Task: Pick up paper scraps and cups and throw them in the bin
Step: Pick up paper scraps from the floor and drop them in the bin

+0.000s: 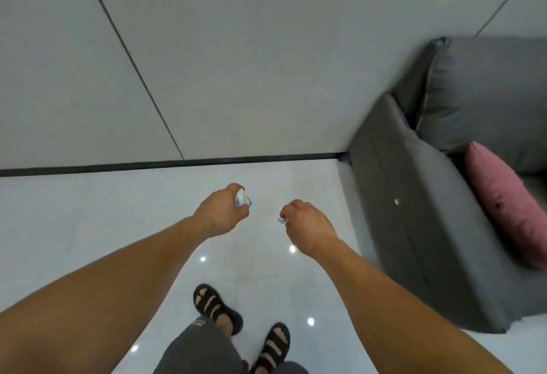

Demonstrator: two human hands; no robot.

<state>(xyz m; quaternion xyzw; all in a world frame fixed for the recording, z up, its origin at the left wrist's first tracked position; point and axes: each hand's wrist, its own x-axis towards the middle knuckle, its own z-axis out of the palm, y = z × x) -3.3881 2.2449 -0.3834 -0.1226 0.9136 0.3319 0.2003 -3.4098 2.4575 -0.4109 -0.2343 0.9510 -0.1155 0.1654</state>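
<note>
A glossy white tiled floor (88,211) fills the lower half of the frame and lies open to the left and centre, running up to a black skirting strip (177,163) where it meets a grey panelled wall (236,63) crossed by thin dark seams. On the right a grey sofa (414,240) closes off that side, its arm reaching almost to the skirting; a pink cushion (509,205) leans on the seat, and a small white speck (396,202) sits on the sofa arm. In mid-frame, above the floor, the left hand (220,211) has its fingers curled around a crumpled white-and-blue paper piece (242,198), whether scrap or squashed cup cannot be told. Just beside it and apart, the right hand (307,225) pinches a tiny white paper scrap (282,220) at its fingertips. At the bottom centre stand two feet in dark strapped sandals (217,307) and grey shorts (201,347); pale lettering near the shorts' hem is too blurred to read.
</note>
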